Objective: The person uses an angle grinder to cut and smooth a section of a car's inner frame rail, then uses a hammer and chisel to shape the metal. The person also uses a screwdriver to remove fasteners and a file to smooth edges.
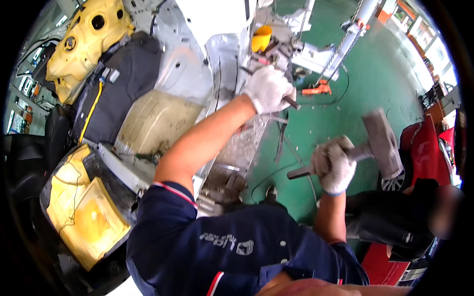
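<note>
gripping a bar (pixel 291 102), the closed left hand (pixel 269 90) sits by the car shell (pixel 170 66); the right hand (pixel 334 163), wrapped around a hammer (pixel 382 143), holds it apart. work appears under way, no blow landing; bar-to-metal contact is unclear.

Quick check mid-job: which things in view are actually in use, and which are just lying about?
In use:
- slim dark metal rod, gripped by the white-gloved left hand
- grey block-headed hammer, gripped by the white-gloved right hand
- bare grey metal car body, beside the left hand

Apparently just lying about:
- yellow round container
- yellow moulded piece with round holes
</note>
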Demonstrator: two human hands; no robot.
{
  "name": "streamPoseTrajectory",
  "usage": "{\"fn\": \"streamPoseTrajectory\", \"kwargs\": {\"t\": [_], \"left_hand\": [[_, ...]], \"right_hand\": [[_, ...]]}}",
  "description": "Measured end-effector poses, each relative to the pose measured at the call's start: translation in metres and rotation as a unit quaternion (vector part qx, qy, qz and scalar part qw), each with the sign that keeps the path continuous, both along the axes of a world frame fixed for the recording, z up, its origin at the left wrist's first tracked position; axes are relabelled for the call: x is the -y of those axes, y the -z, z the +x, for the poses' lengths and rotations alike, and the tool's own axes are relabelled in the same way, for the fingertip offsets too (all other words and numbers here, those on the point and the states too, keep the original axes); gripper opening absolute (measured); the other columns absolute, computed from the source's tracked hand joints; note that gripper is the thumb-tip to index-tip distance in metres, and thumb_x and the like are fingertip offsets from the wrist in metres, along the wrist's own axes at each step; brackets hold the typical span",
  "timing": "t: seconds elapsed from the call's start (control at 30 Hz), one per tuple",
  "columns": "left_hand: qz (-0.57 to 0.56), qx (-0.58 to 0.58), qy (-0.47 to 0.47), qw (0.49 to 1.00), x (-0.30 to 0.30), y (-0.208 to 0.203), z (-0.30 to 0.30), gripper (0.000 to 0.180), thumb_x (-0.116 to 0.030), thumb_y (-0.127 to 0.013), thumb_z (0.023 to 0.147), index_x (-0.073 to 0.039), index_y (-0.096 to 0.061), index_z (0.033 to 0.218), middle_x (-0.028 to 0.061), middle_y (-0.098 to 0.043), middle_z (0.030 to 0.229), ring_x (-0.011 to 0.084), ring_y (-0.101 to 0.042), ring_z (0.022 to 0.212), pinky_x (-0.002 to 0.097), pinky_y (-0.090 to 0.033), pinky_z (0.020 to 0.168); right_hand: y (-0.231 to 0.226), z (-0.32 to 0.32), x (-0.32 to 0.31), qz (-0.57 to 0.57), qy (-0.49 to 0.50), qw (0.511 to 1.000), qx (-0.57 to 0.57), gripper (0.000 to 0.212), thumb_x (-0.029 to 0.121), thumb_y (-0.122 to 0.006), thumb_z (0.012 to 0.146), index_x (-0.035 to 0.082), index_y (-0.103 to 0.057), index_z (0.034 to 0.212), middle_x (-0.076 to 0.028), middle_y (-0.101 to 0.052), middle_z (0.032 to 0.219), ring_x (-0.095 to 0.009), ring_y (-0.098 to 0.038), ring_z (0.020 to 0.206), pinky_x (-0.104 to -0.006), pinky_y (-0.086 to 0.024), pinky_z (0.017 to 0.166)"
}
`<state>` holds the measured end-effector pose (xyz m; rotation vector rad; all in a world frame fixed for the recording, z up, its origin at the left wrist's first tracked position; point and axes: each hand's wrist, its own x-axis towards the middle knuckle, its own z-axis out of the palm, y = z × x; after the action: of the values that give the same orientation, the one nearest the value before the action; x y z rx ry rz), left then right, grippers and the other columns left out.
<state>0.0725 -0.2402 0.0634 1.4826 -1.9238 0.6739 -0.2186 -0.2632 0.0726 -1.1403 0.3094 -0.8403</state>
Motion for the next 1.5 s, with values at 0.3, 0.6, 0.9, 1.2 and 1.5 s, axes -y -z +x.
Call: {"fn": "streamPoseTrajectory", "kwargs": {"t": [0.3,0.6,0.9,1.2,1.5], "left_hand": [[-0.067,-0.029,-0.053,0.996,0.007,-0.016,0.03,0.018,-0.025,-0.079,0.077,-0.015,-0.067,0.069,0.0039,-0.069,0.075,0.0277,-0.067,0.073,0.0417,-0.052,0.074],[-0.043,-0.035,-0.078,0.995,0.014,-0.023,0.026,0.017,-0.029,-0.081,0.076,-0.017,-0.07,0.071,0.0035,-0.069,0.074,0.0273,-0.069,0.076,0.0411,-0.053,0.073],[-0.044,-0.021,-0.086,0.995,0.009,-0.018,0.033,0.016,-0.031,-0.077,0.077,-0.018,-0.071,0.069,0.0036,-0.067,0.069,0.0259,-0.069,0.073,0.0404,-0.052,0.074],[-0.009,-0.007,-0.041,0.999,-0.007,-0.026,0.017,0.013,-0.029,-0.079,0.067,-0.02,-0.069,0.067,0.0019,-0.067,0.071,0.0252,-0.068,0.075,0.0421,-0.051,0.073],[-0.049,0.002,-0.078,0.996,0.006,-0.012,0.033,0.013,-0.024,-0.08,0.075,-0.014,-0.071,0.072,0.0053,-0.07,0.076,0.0273,-0.068,0.078,0.0425,-0.052,0.075]], "right_hand": [[0.022,-0.01,0.013,0.054,-0.015,0.994,0.091,0.016,0.019,-0.063,0.102,0.008,-0.055,0.093,-0.004,-0.042,0.061,-0.017,-0.038,0.047,-0.0361,-0.038,0.042],[0.049,0.087,-0.001,0.001,-0.057,0.985,-0.162,0.012,0.011,-0.064,0.099,0.0,-0.065,0.1,-0.005,-0.058,0.063,-0.014,-0.052,0.048,-0.0321,-0.041,0.045],[-0.104,-0.065,0.07,-0.205,0.065,0.919,0.331,0.019,0.013,-0.058,0.099,0.014,-0.05,0.082,0.003,-0.038,0.056,-0.009,-0.033,0.041,-0.0271,-0.028,0.04],[0.029,0.014,-0.001,-0.042,0.042,0.983,-0.174,0.021,0.017,-0.07,0.097,0.002,-0.064,0.084,-0.006,-0.058,0.062,-0.015,-0.053,0.047,-0.0299,-0.041,0.043],[0.019,-0.021,0.017,0.101,0.044,0.991,0.07,0.023,0.021,-0.06,0.104,0.008,-0.056,0.086,0.002,-0.037,0.053,-0.014,-0.032,0.039,-0.0332,-0.032,0.037]]}}
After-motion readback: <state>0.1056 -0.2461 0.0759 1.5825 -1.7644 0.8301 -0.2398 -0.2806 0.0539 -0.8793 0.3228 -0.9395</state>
